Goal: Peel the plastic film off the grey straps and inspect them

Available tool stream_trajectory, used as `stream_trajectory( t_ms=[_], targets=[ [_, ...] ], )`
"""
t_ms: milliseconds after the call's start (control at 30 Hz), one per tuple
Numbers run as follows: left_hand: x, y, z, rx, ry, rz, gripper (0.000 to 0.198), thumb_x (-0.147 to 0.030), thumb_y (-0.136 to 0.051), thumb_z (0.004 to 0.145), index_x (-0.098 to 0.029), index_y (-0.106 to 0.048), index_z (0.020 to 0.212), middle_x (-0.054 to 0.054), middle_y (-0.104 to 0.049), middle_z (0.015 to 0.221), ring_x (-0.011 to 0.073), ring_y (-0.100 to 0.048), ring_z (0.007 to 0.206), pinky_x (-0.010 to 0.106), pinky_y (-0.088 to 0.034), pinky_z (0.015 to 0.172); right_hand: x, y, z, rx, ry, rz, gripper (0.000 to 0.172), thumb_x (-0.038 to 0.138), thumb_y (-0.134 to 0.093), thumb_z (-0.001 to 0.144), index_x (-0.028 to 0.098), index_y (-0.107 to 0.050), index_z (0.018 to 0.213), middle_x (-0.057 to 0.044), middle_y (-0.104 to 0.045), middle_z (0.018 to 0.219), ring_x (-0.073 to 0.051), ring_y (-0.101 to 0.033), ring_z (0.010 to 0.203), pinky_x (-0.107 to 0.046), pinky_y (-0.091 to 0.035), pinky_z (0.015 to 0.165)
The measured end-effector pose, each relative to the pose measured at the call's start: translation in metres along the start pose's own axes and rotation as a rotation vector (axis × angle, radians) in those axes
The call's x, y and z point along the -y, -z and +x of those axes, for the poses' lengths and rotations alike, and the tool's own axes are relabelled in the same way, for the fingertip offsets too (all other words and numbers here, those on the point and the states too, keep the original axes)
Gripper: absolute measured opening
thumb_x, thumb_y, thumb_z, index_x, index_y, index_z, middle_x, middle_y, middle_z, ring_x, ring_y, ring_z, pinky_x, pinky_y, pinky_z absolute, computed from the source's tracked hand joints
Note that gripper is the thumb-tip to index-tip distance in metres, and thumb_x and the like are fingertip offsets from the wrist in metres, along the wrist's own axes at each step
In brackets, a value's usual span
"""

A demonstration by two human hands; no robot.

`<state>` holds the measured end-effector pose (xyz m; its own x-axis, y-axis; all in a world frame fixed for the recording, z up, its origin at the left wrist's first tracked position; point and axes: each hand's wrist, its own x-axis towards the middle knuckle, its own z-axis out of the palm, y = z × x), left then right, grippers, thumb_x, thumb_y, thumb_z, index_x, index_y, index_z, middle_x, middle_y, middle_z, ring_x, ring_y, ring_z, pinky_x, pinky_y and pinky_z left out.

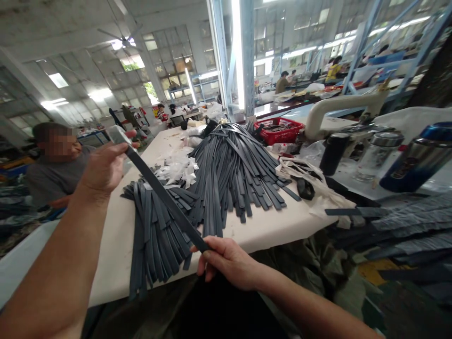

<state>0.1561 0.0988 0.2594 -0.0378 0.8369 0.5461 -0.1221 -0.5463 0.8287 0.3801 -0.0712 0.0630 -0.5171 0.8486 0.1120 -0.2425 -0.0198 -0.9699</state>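
Note:
A long dark grey strap stretches slantwise between my two hands, above the table. My left hand is closed on its upper end, where a whitish piece shows at the fingers; what that piece is I cannot make out. My right hand pinches the lower end between thumb and fingers. Under the strap lies a fanned pile of similar straps that hangs over the table's front edge. Behind it a larger tied bundle of straps spreads out, and crumpled white scraps lie beside it.
The pale table carries a red basket, a white cloth bag and a black roll. At right stand a blue flask, a clear bottle and a black bottle. A person sits at left.

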Motion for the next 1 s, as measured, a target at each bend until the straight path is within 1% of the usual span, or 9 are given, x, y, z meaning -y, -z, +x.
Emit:
stream_trajectory(
  t_ms=[67,133,233,300,400,567,833,900,1000],
  targets=[
    [0.012,0.005,-0.006,-0.034,0.04,-0.08,0.014,-0.014,-0.055,0.091,-0.01,-0.065,0.082,0.001,-0.075,0.091,0.0136,-0.065,0.1,0.026,-0.055,0.085,-0.004,0.007,0.005,-0.04,-0.012,-0.035,0.04,0.05,-0.058,0.091,0.016,-0.061,0.111,-0.002,-0.066,0.08,-0.009,-0.059,0.059,-0.021,-0.048,0.06],
    [0.035,0.01,-0.031,-0.102,0.219,-0.126,0.019,-0.014,-0.051,0.093,-0.009,-0.067,0.084,0.002,-0.075,0.081,0.0129,-0.068,0.083,0.023,-0.056,0.068,-0.015,0.017,-0.003,-0.062,-0.057,-0.071,0.038,0.051,-0.057,0.092,0.016,-0.061,0.107,-0.002,-0.067,0.08,-0.01,-0.06,0.059,-0.02,-0.048,0.059],
    [0.086,0.012,-0.095,-0.185,0.562,-0.169,0.013,-0.016,-0.06,0.089,-0.009,-0.071,0.089,0.004,-0.074,0.071,0.0121,-0.066,0.062,0.02,-0.054,0.054,-0.041,0.031,-0.03,-0.105,-0.173,-0.143,0.04,0.053,-0.055,0.093,0.015,-0.061,0.104,-0.002,-0.066,0.076,-0.009,-0.059,0.056,-0.018,-0.044,0.054],
    [0.12,0.006,-0.145,-0.202,0.755,-0.232,0.012,-0.018,-0.07,0.084,-0.009,-0.072,0.091,0.006,-0.075,0.074,0.0121,-0.066,0.061,0.02,-0.054,0.054,-0.06,0.035,-0.051,-0.137,-0.264,-0.183,0.042,0.056,-0.054,0.093,0.015,-0.06,0.104,-0.001,-0.065,0.073,-0.009,-0.057,0.052,-0.017,-0.041,0.049],
    [0.152,-0.009,-0.21,-0.22,0.951,-0.352,0.03,-0.027,-0.086,0.07,-0.009,-0.074,0.092,0.008,-0.076,0.078,0.013,-0.068,0.065,0.02,-0.055,0.056,-0.089,0.034,-0.08,-0.206,-0.393,-0.263,0.049,0.062,-0.05,0.091,0.015,-0.061,0.096,-0.001,-0.063,0.065,-0.01,-0.053,0.047,-0.018,-0.037,0.045],
    [0.152,-0.034,-0.264,-0.22,0.975,-0.456,0.052,-0.043,-0.094,0.056,-0.01,-0.076,0.093,0.009,-0.077,0.083,0.0155,-0.068,0.071,0.024,-0.058,0.066,-0.107,0.021,-0.105,-0.268,-0.484,-0.378,0.061,0.074,-0.041,0.087,0.016,-0.059,0.078,-0.002,-0.058,0.054,-0.012,-0.052,0.045,-0.021,-0.037,0.044],
    [0.139,-0.054,-0.308,-0.049,0.951,-0.426,0.041,-0.045,-0.085,0.071,-0.011,-0.079,0.092,0.01,-0.075,0.086,0.0148,-0.063,0.075,0.023,-0.052,0.069,-0.073,0.01,-0.047,-0.211,-0.277,-0.342,0.055,0.068,-0.044,0.092,0.015,-0.06,0.083,-0.002,-0.061,0.062,-0.013,-0.055,0.051,-0.022,-0.041,0.05],
    [0.141,-0.049,-0.308,-0.083,0.906,-0.38,0.039,-0.045,-0.084,0.072,-0.012,-0.08,0.09,0.01,-0.075,0.09,0.0165,-0.064,0.083,0.024,-0.052,0.078,-0.084,0.016,-0.06,-0.181,-0.263,-0.338,0.055,0.068,-0.047,0.092,0.015,-0.062,0.089,-0.003,-0.063,0.068,-0.013,-0.057,0.055,-0.022,-0.043,0.054],
    [0.145,-0.039,-0.305,-0.102,0.873,-0.34,0.04,-0.047,-0.082,0.073,-0.011,-0.08,0.09,0.012,-0.075,0.099,0.0192,-0.064,0.091,0.027,-0.051,0.087,-0.117,0.025,-0.106,-0.171,-0.339,-0.321,0.065,0.078,-0.046,0.088,0.016,-0.063,0.088,-0.002,-0.06,0.069,-0.013,-0.054,0.059,-0.022,-0.041,0.055]
  ],
)
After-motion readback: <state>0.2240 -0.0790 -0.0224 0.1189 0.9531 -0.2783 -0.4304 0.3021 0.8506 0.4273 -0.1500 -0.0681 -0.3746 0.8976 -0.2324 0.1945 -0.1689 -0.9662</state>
